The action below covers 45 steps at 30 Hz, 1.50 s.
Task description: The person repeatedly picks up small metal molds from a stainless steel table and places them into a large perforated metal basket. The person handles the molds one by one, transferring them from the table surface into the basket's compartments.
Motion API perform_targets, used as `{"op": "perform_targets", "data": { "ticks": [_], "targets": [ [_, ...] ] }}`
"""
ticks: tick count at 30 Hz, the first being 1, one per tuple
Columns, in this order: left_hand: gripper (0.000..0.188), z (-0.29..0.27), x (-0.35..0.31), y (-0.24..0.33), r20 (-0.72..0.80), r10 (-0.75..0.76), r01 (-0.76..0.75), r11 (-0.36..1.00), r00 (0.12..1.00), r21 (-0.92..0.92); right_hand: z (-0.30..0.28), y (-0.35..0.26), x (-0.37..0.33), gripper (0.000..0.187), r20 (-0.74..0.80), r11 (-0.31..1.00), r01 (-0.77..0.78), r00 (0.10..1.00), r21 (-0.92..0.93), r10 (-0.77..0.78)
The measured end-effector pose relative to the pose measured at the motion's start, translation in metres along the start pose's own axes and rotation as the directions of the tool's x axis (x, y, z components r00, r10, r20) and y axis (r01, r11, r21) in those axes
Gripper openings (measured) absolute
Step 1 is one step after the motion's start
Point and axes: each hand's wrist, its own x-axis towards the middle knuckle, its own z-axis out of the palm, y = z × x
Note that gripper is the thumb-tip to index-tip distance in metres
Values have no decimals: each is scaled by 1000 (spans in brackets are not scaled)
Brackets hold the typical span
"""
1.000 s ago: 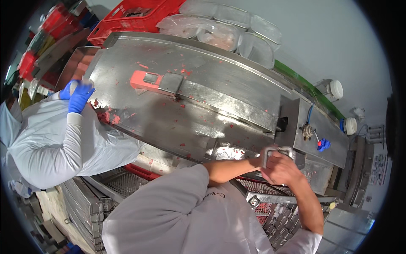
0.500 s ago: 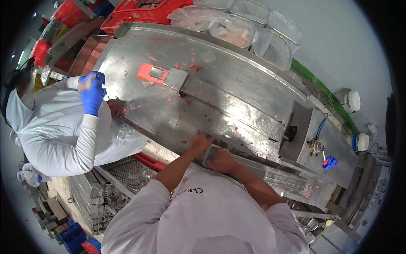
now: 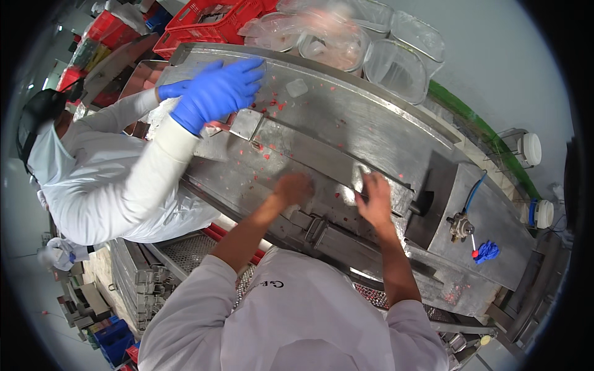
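Note:
My left hand (image 3: 294, 189) is over the near side of the steel worktable (image 3: 322, 83), its fingers smeared by motion. What it holds, if anything, cannot be made out. My right hand (image 3: 375, 201) is farther right, fingers apart, with its fingertips at the near side of a long metal channel (image 3: 334, 154). A shiny bright patch lies beside those fingers; I cannot tell whether it is film or glare. Between my forearms, a rectangular metal mould (image 3: 316, 231) rests at the table's front edge. At the channel's left end sits a square metal block (image 3: 247, 123).
A co-worker's blue-gloved hands (image 3: 219, 93) reach over the table from the left. Red crates (image 3: 213, 28) and clear-lined tubs (image 3: 396, 69) stand along the far edge. A steel housing with a lever valve (image 3: 461, 227) and a crumpled blue glove (image 3: 487, 251) is at right. Red scraps dot the table.
My hands have left the metal mould at the front edge and moved farther over the table, the right one rightward. The co-worker's gloved hands have moved right, over the channel's left end.

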Motion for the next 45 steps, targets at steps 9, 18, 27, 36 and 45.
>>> {"op": "perform_targets", "data": {
  "ticks": [9, 18, 27, 36, 45],
  "targets": [
    [62, 37, 12, 61, -105, 303, -311, 947, 947, -76, -31, 39, -13, 114, -29, 959, -265, 964, -97, 264],
    [109, -93, 74, -33, 97, 319, -333, 880, 943, 338, -32, 12, 10, 143, 226, 930, -283, 914, -236, 336],
    [127, -102, 94, -104, 160, 242, -290, 796, 957, 532, -19, 16, 32, 141, 282, 947, -242, 913, -210, 296],
    [109, -103, 94, -158, 206, 158, -249, 789, 966, 562, 21, 0, 53, 138, 357, 958, -116, 911, -261, 207],
    [98, -166, 91, -148, 202, 313, -372, 734, 928, 569, 12, -33, 85, 136, 391, 945, -102, 892, -310, 225]
  ]
}}
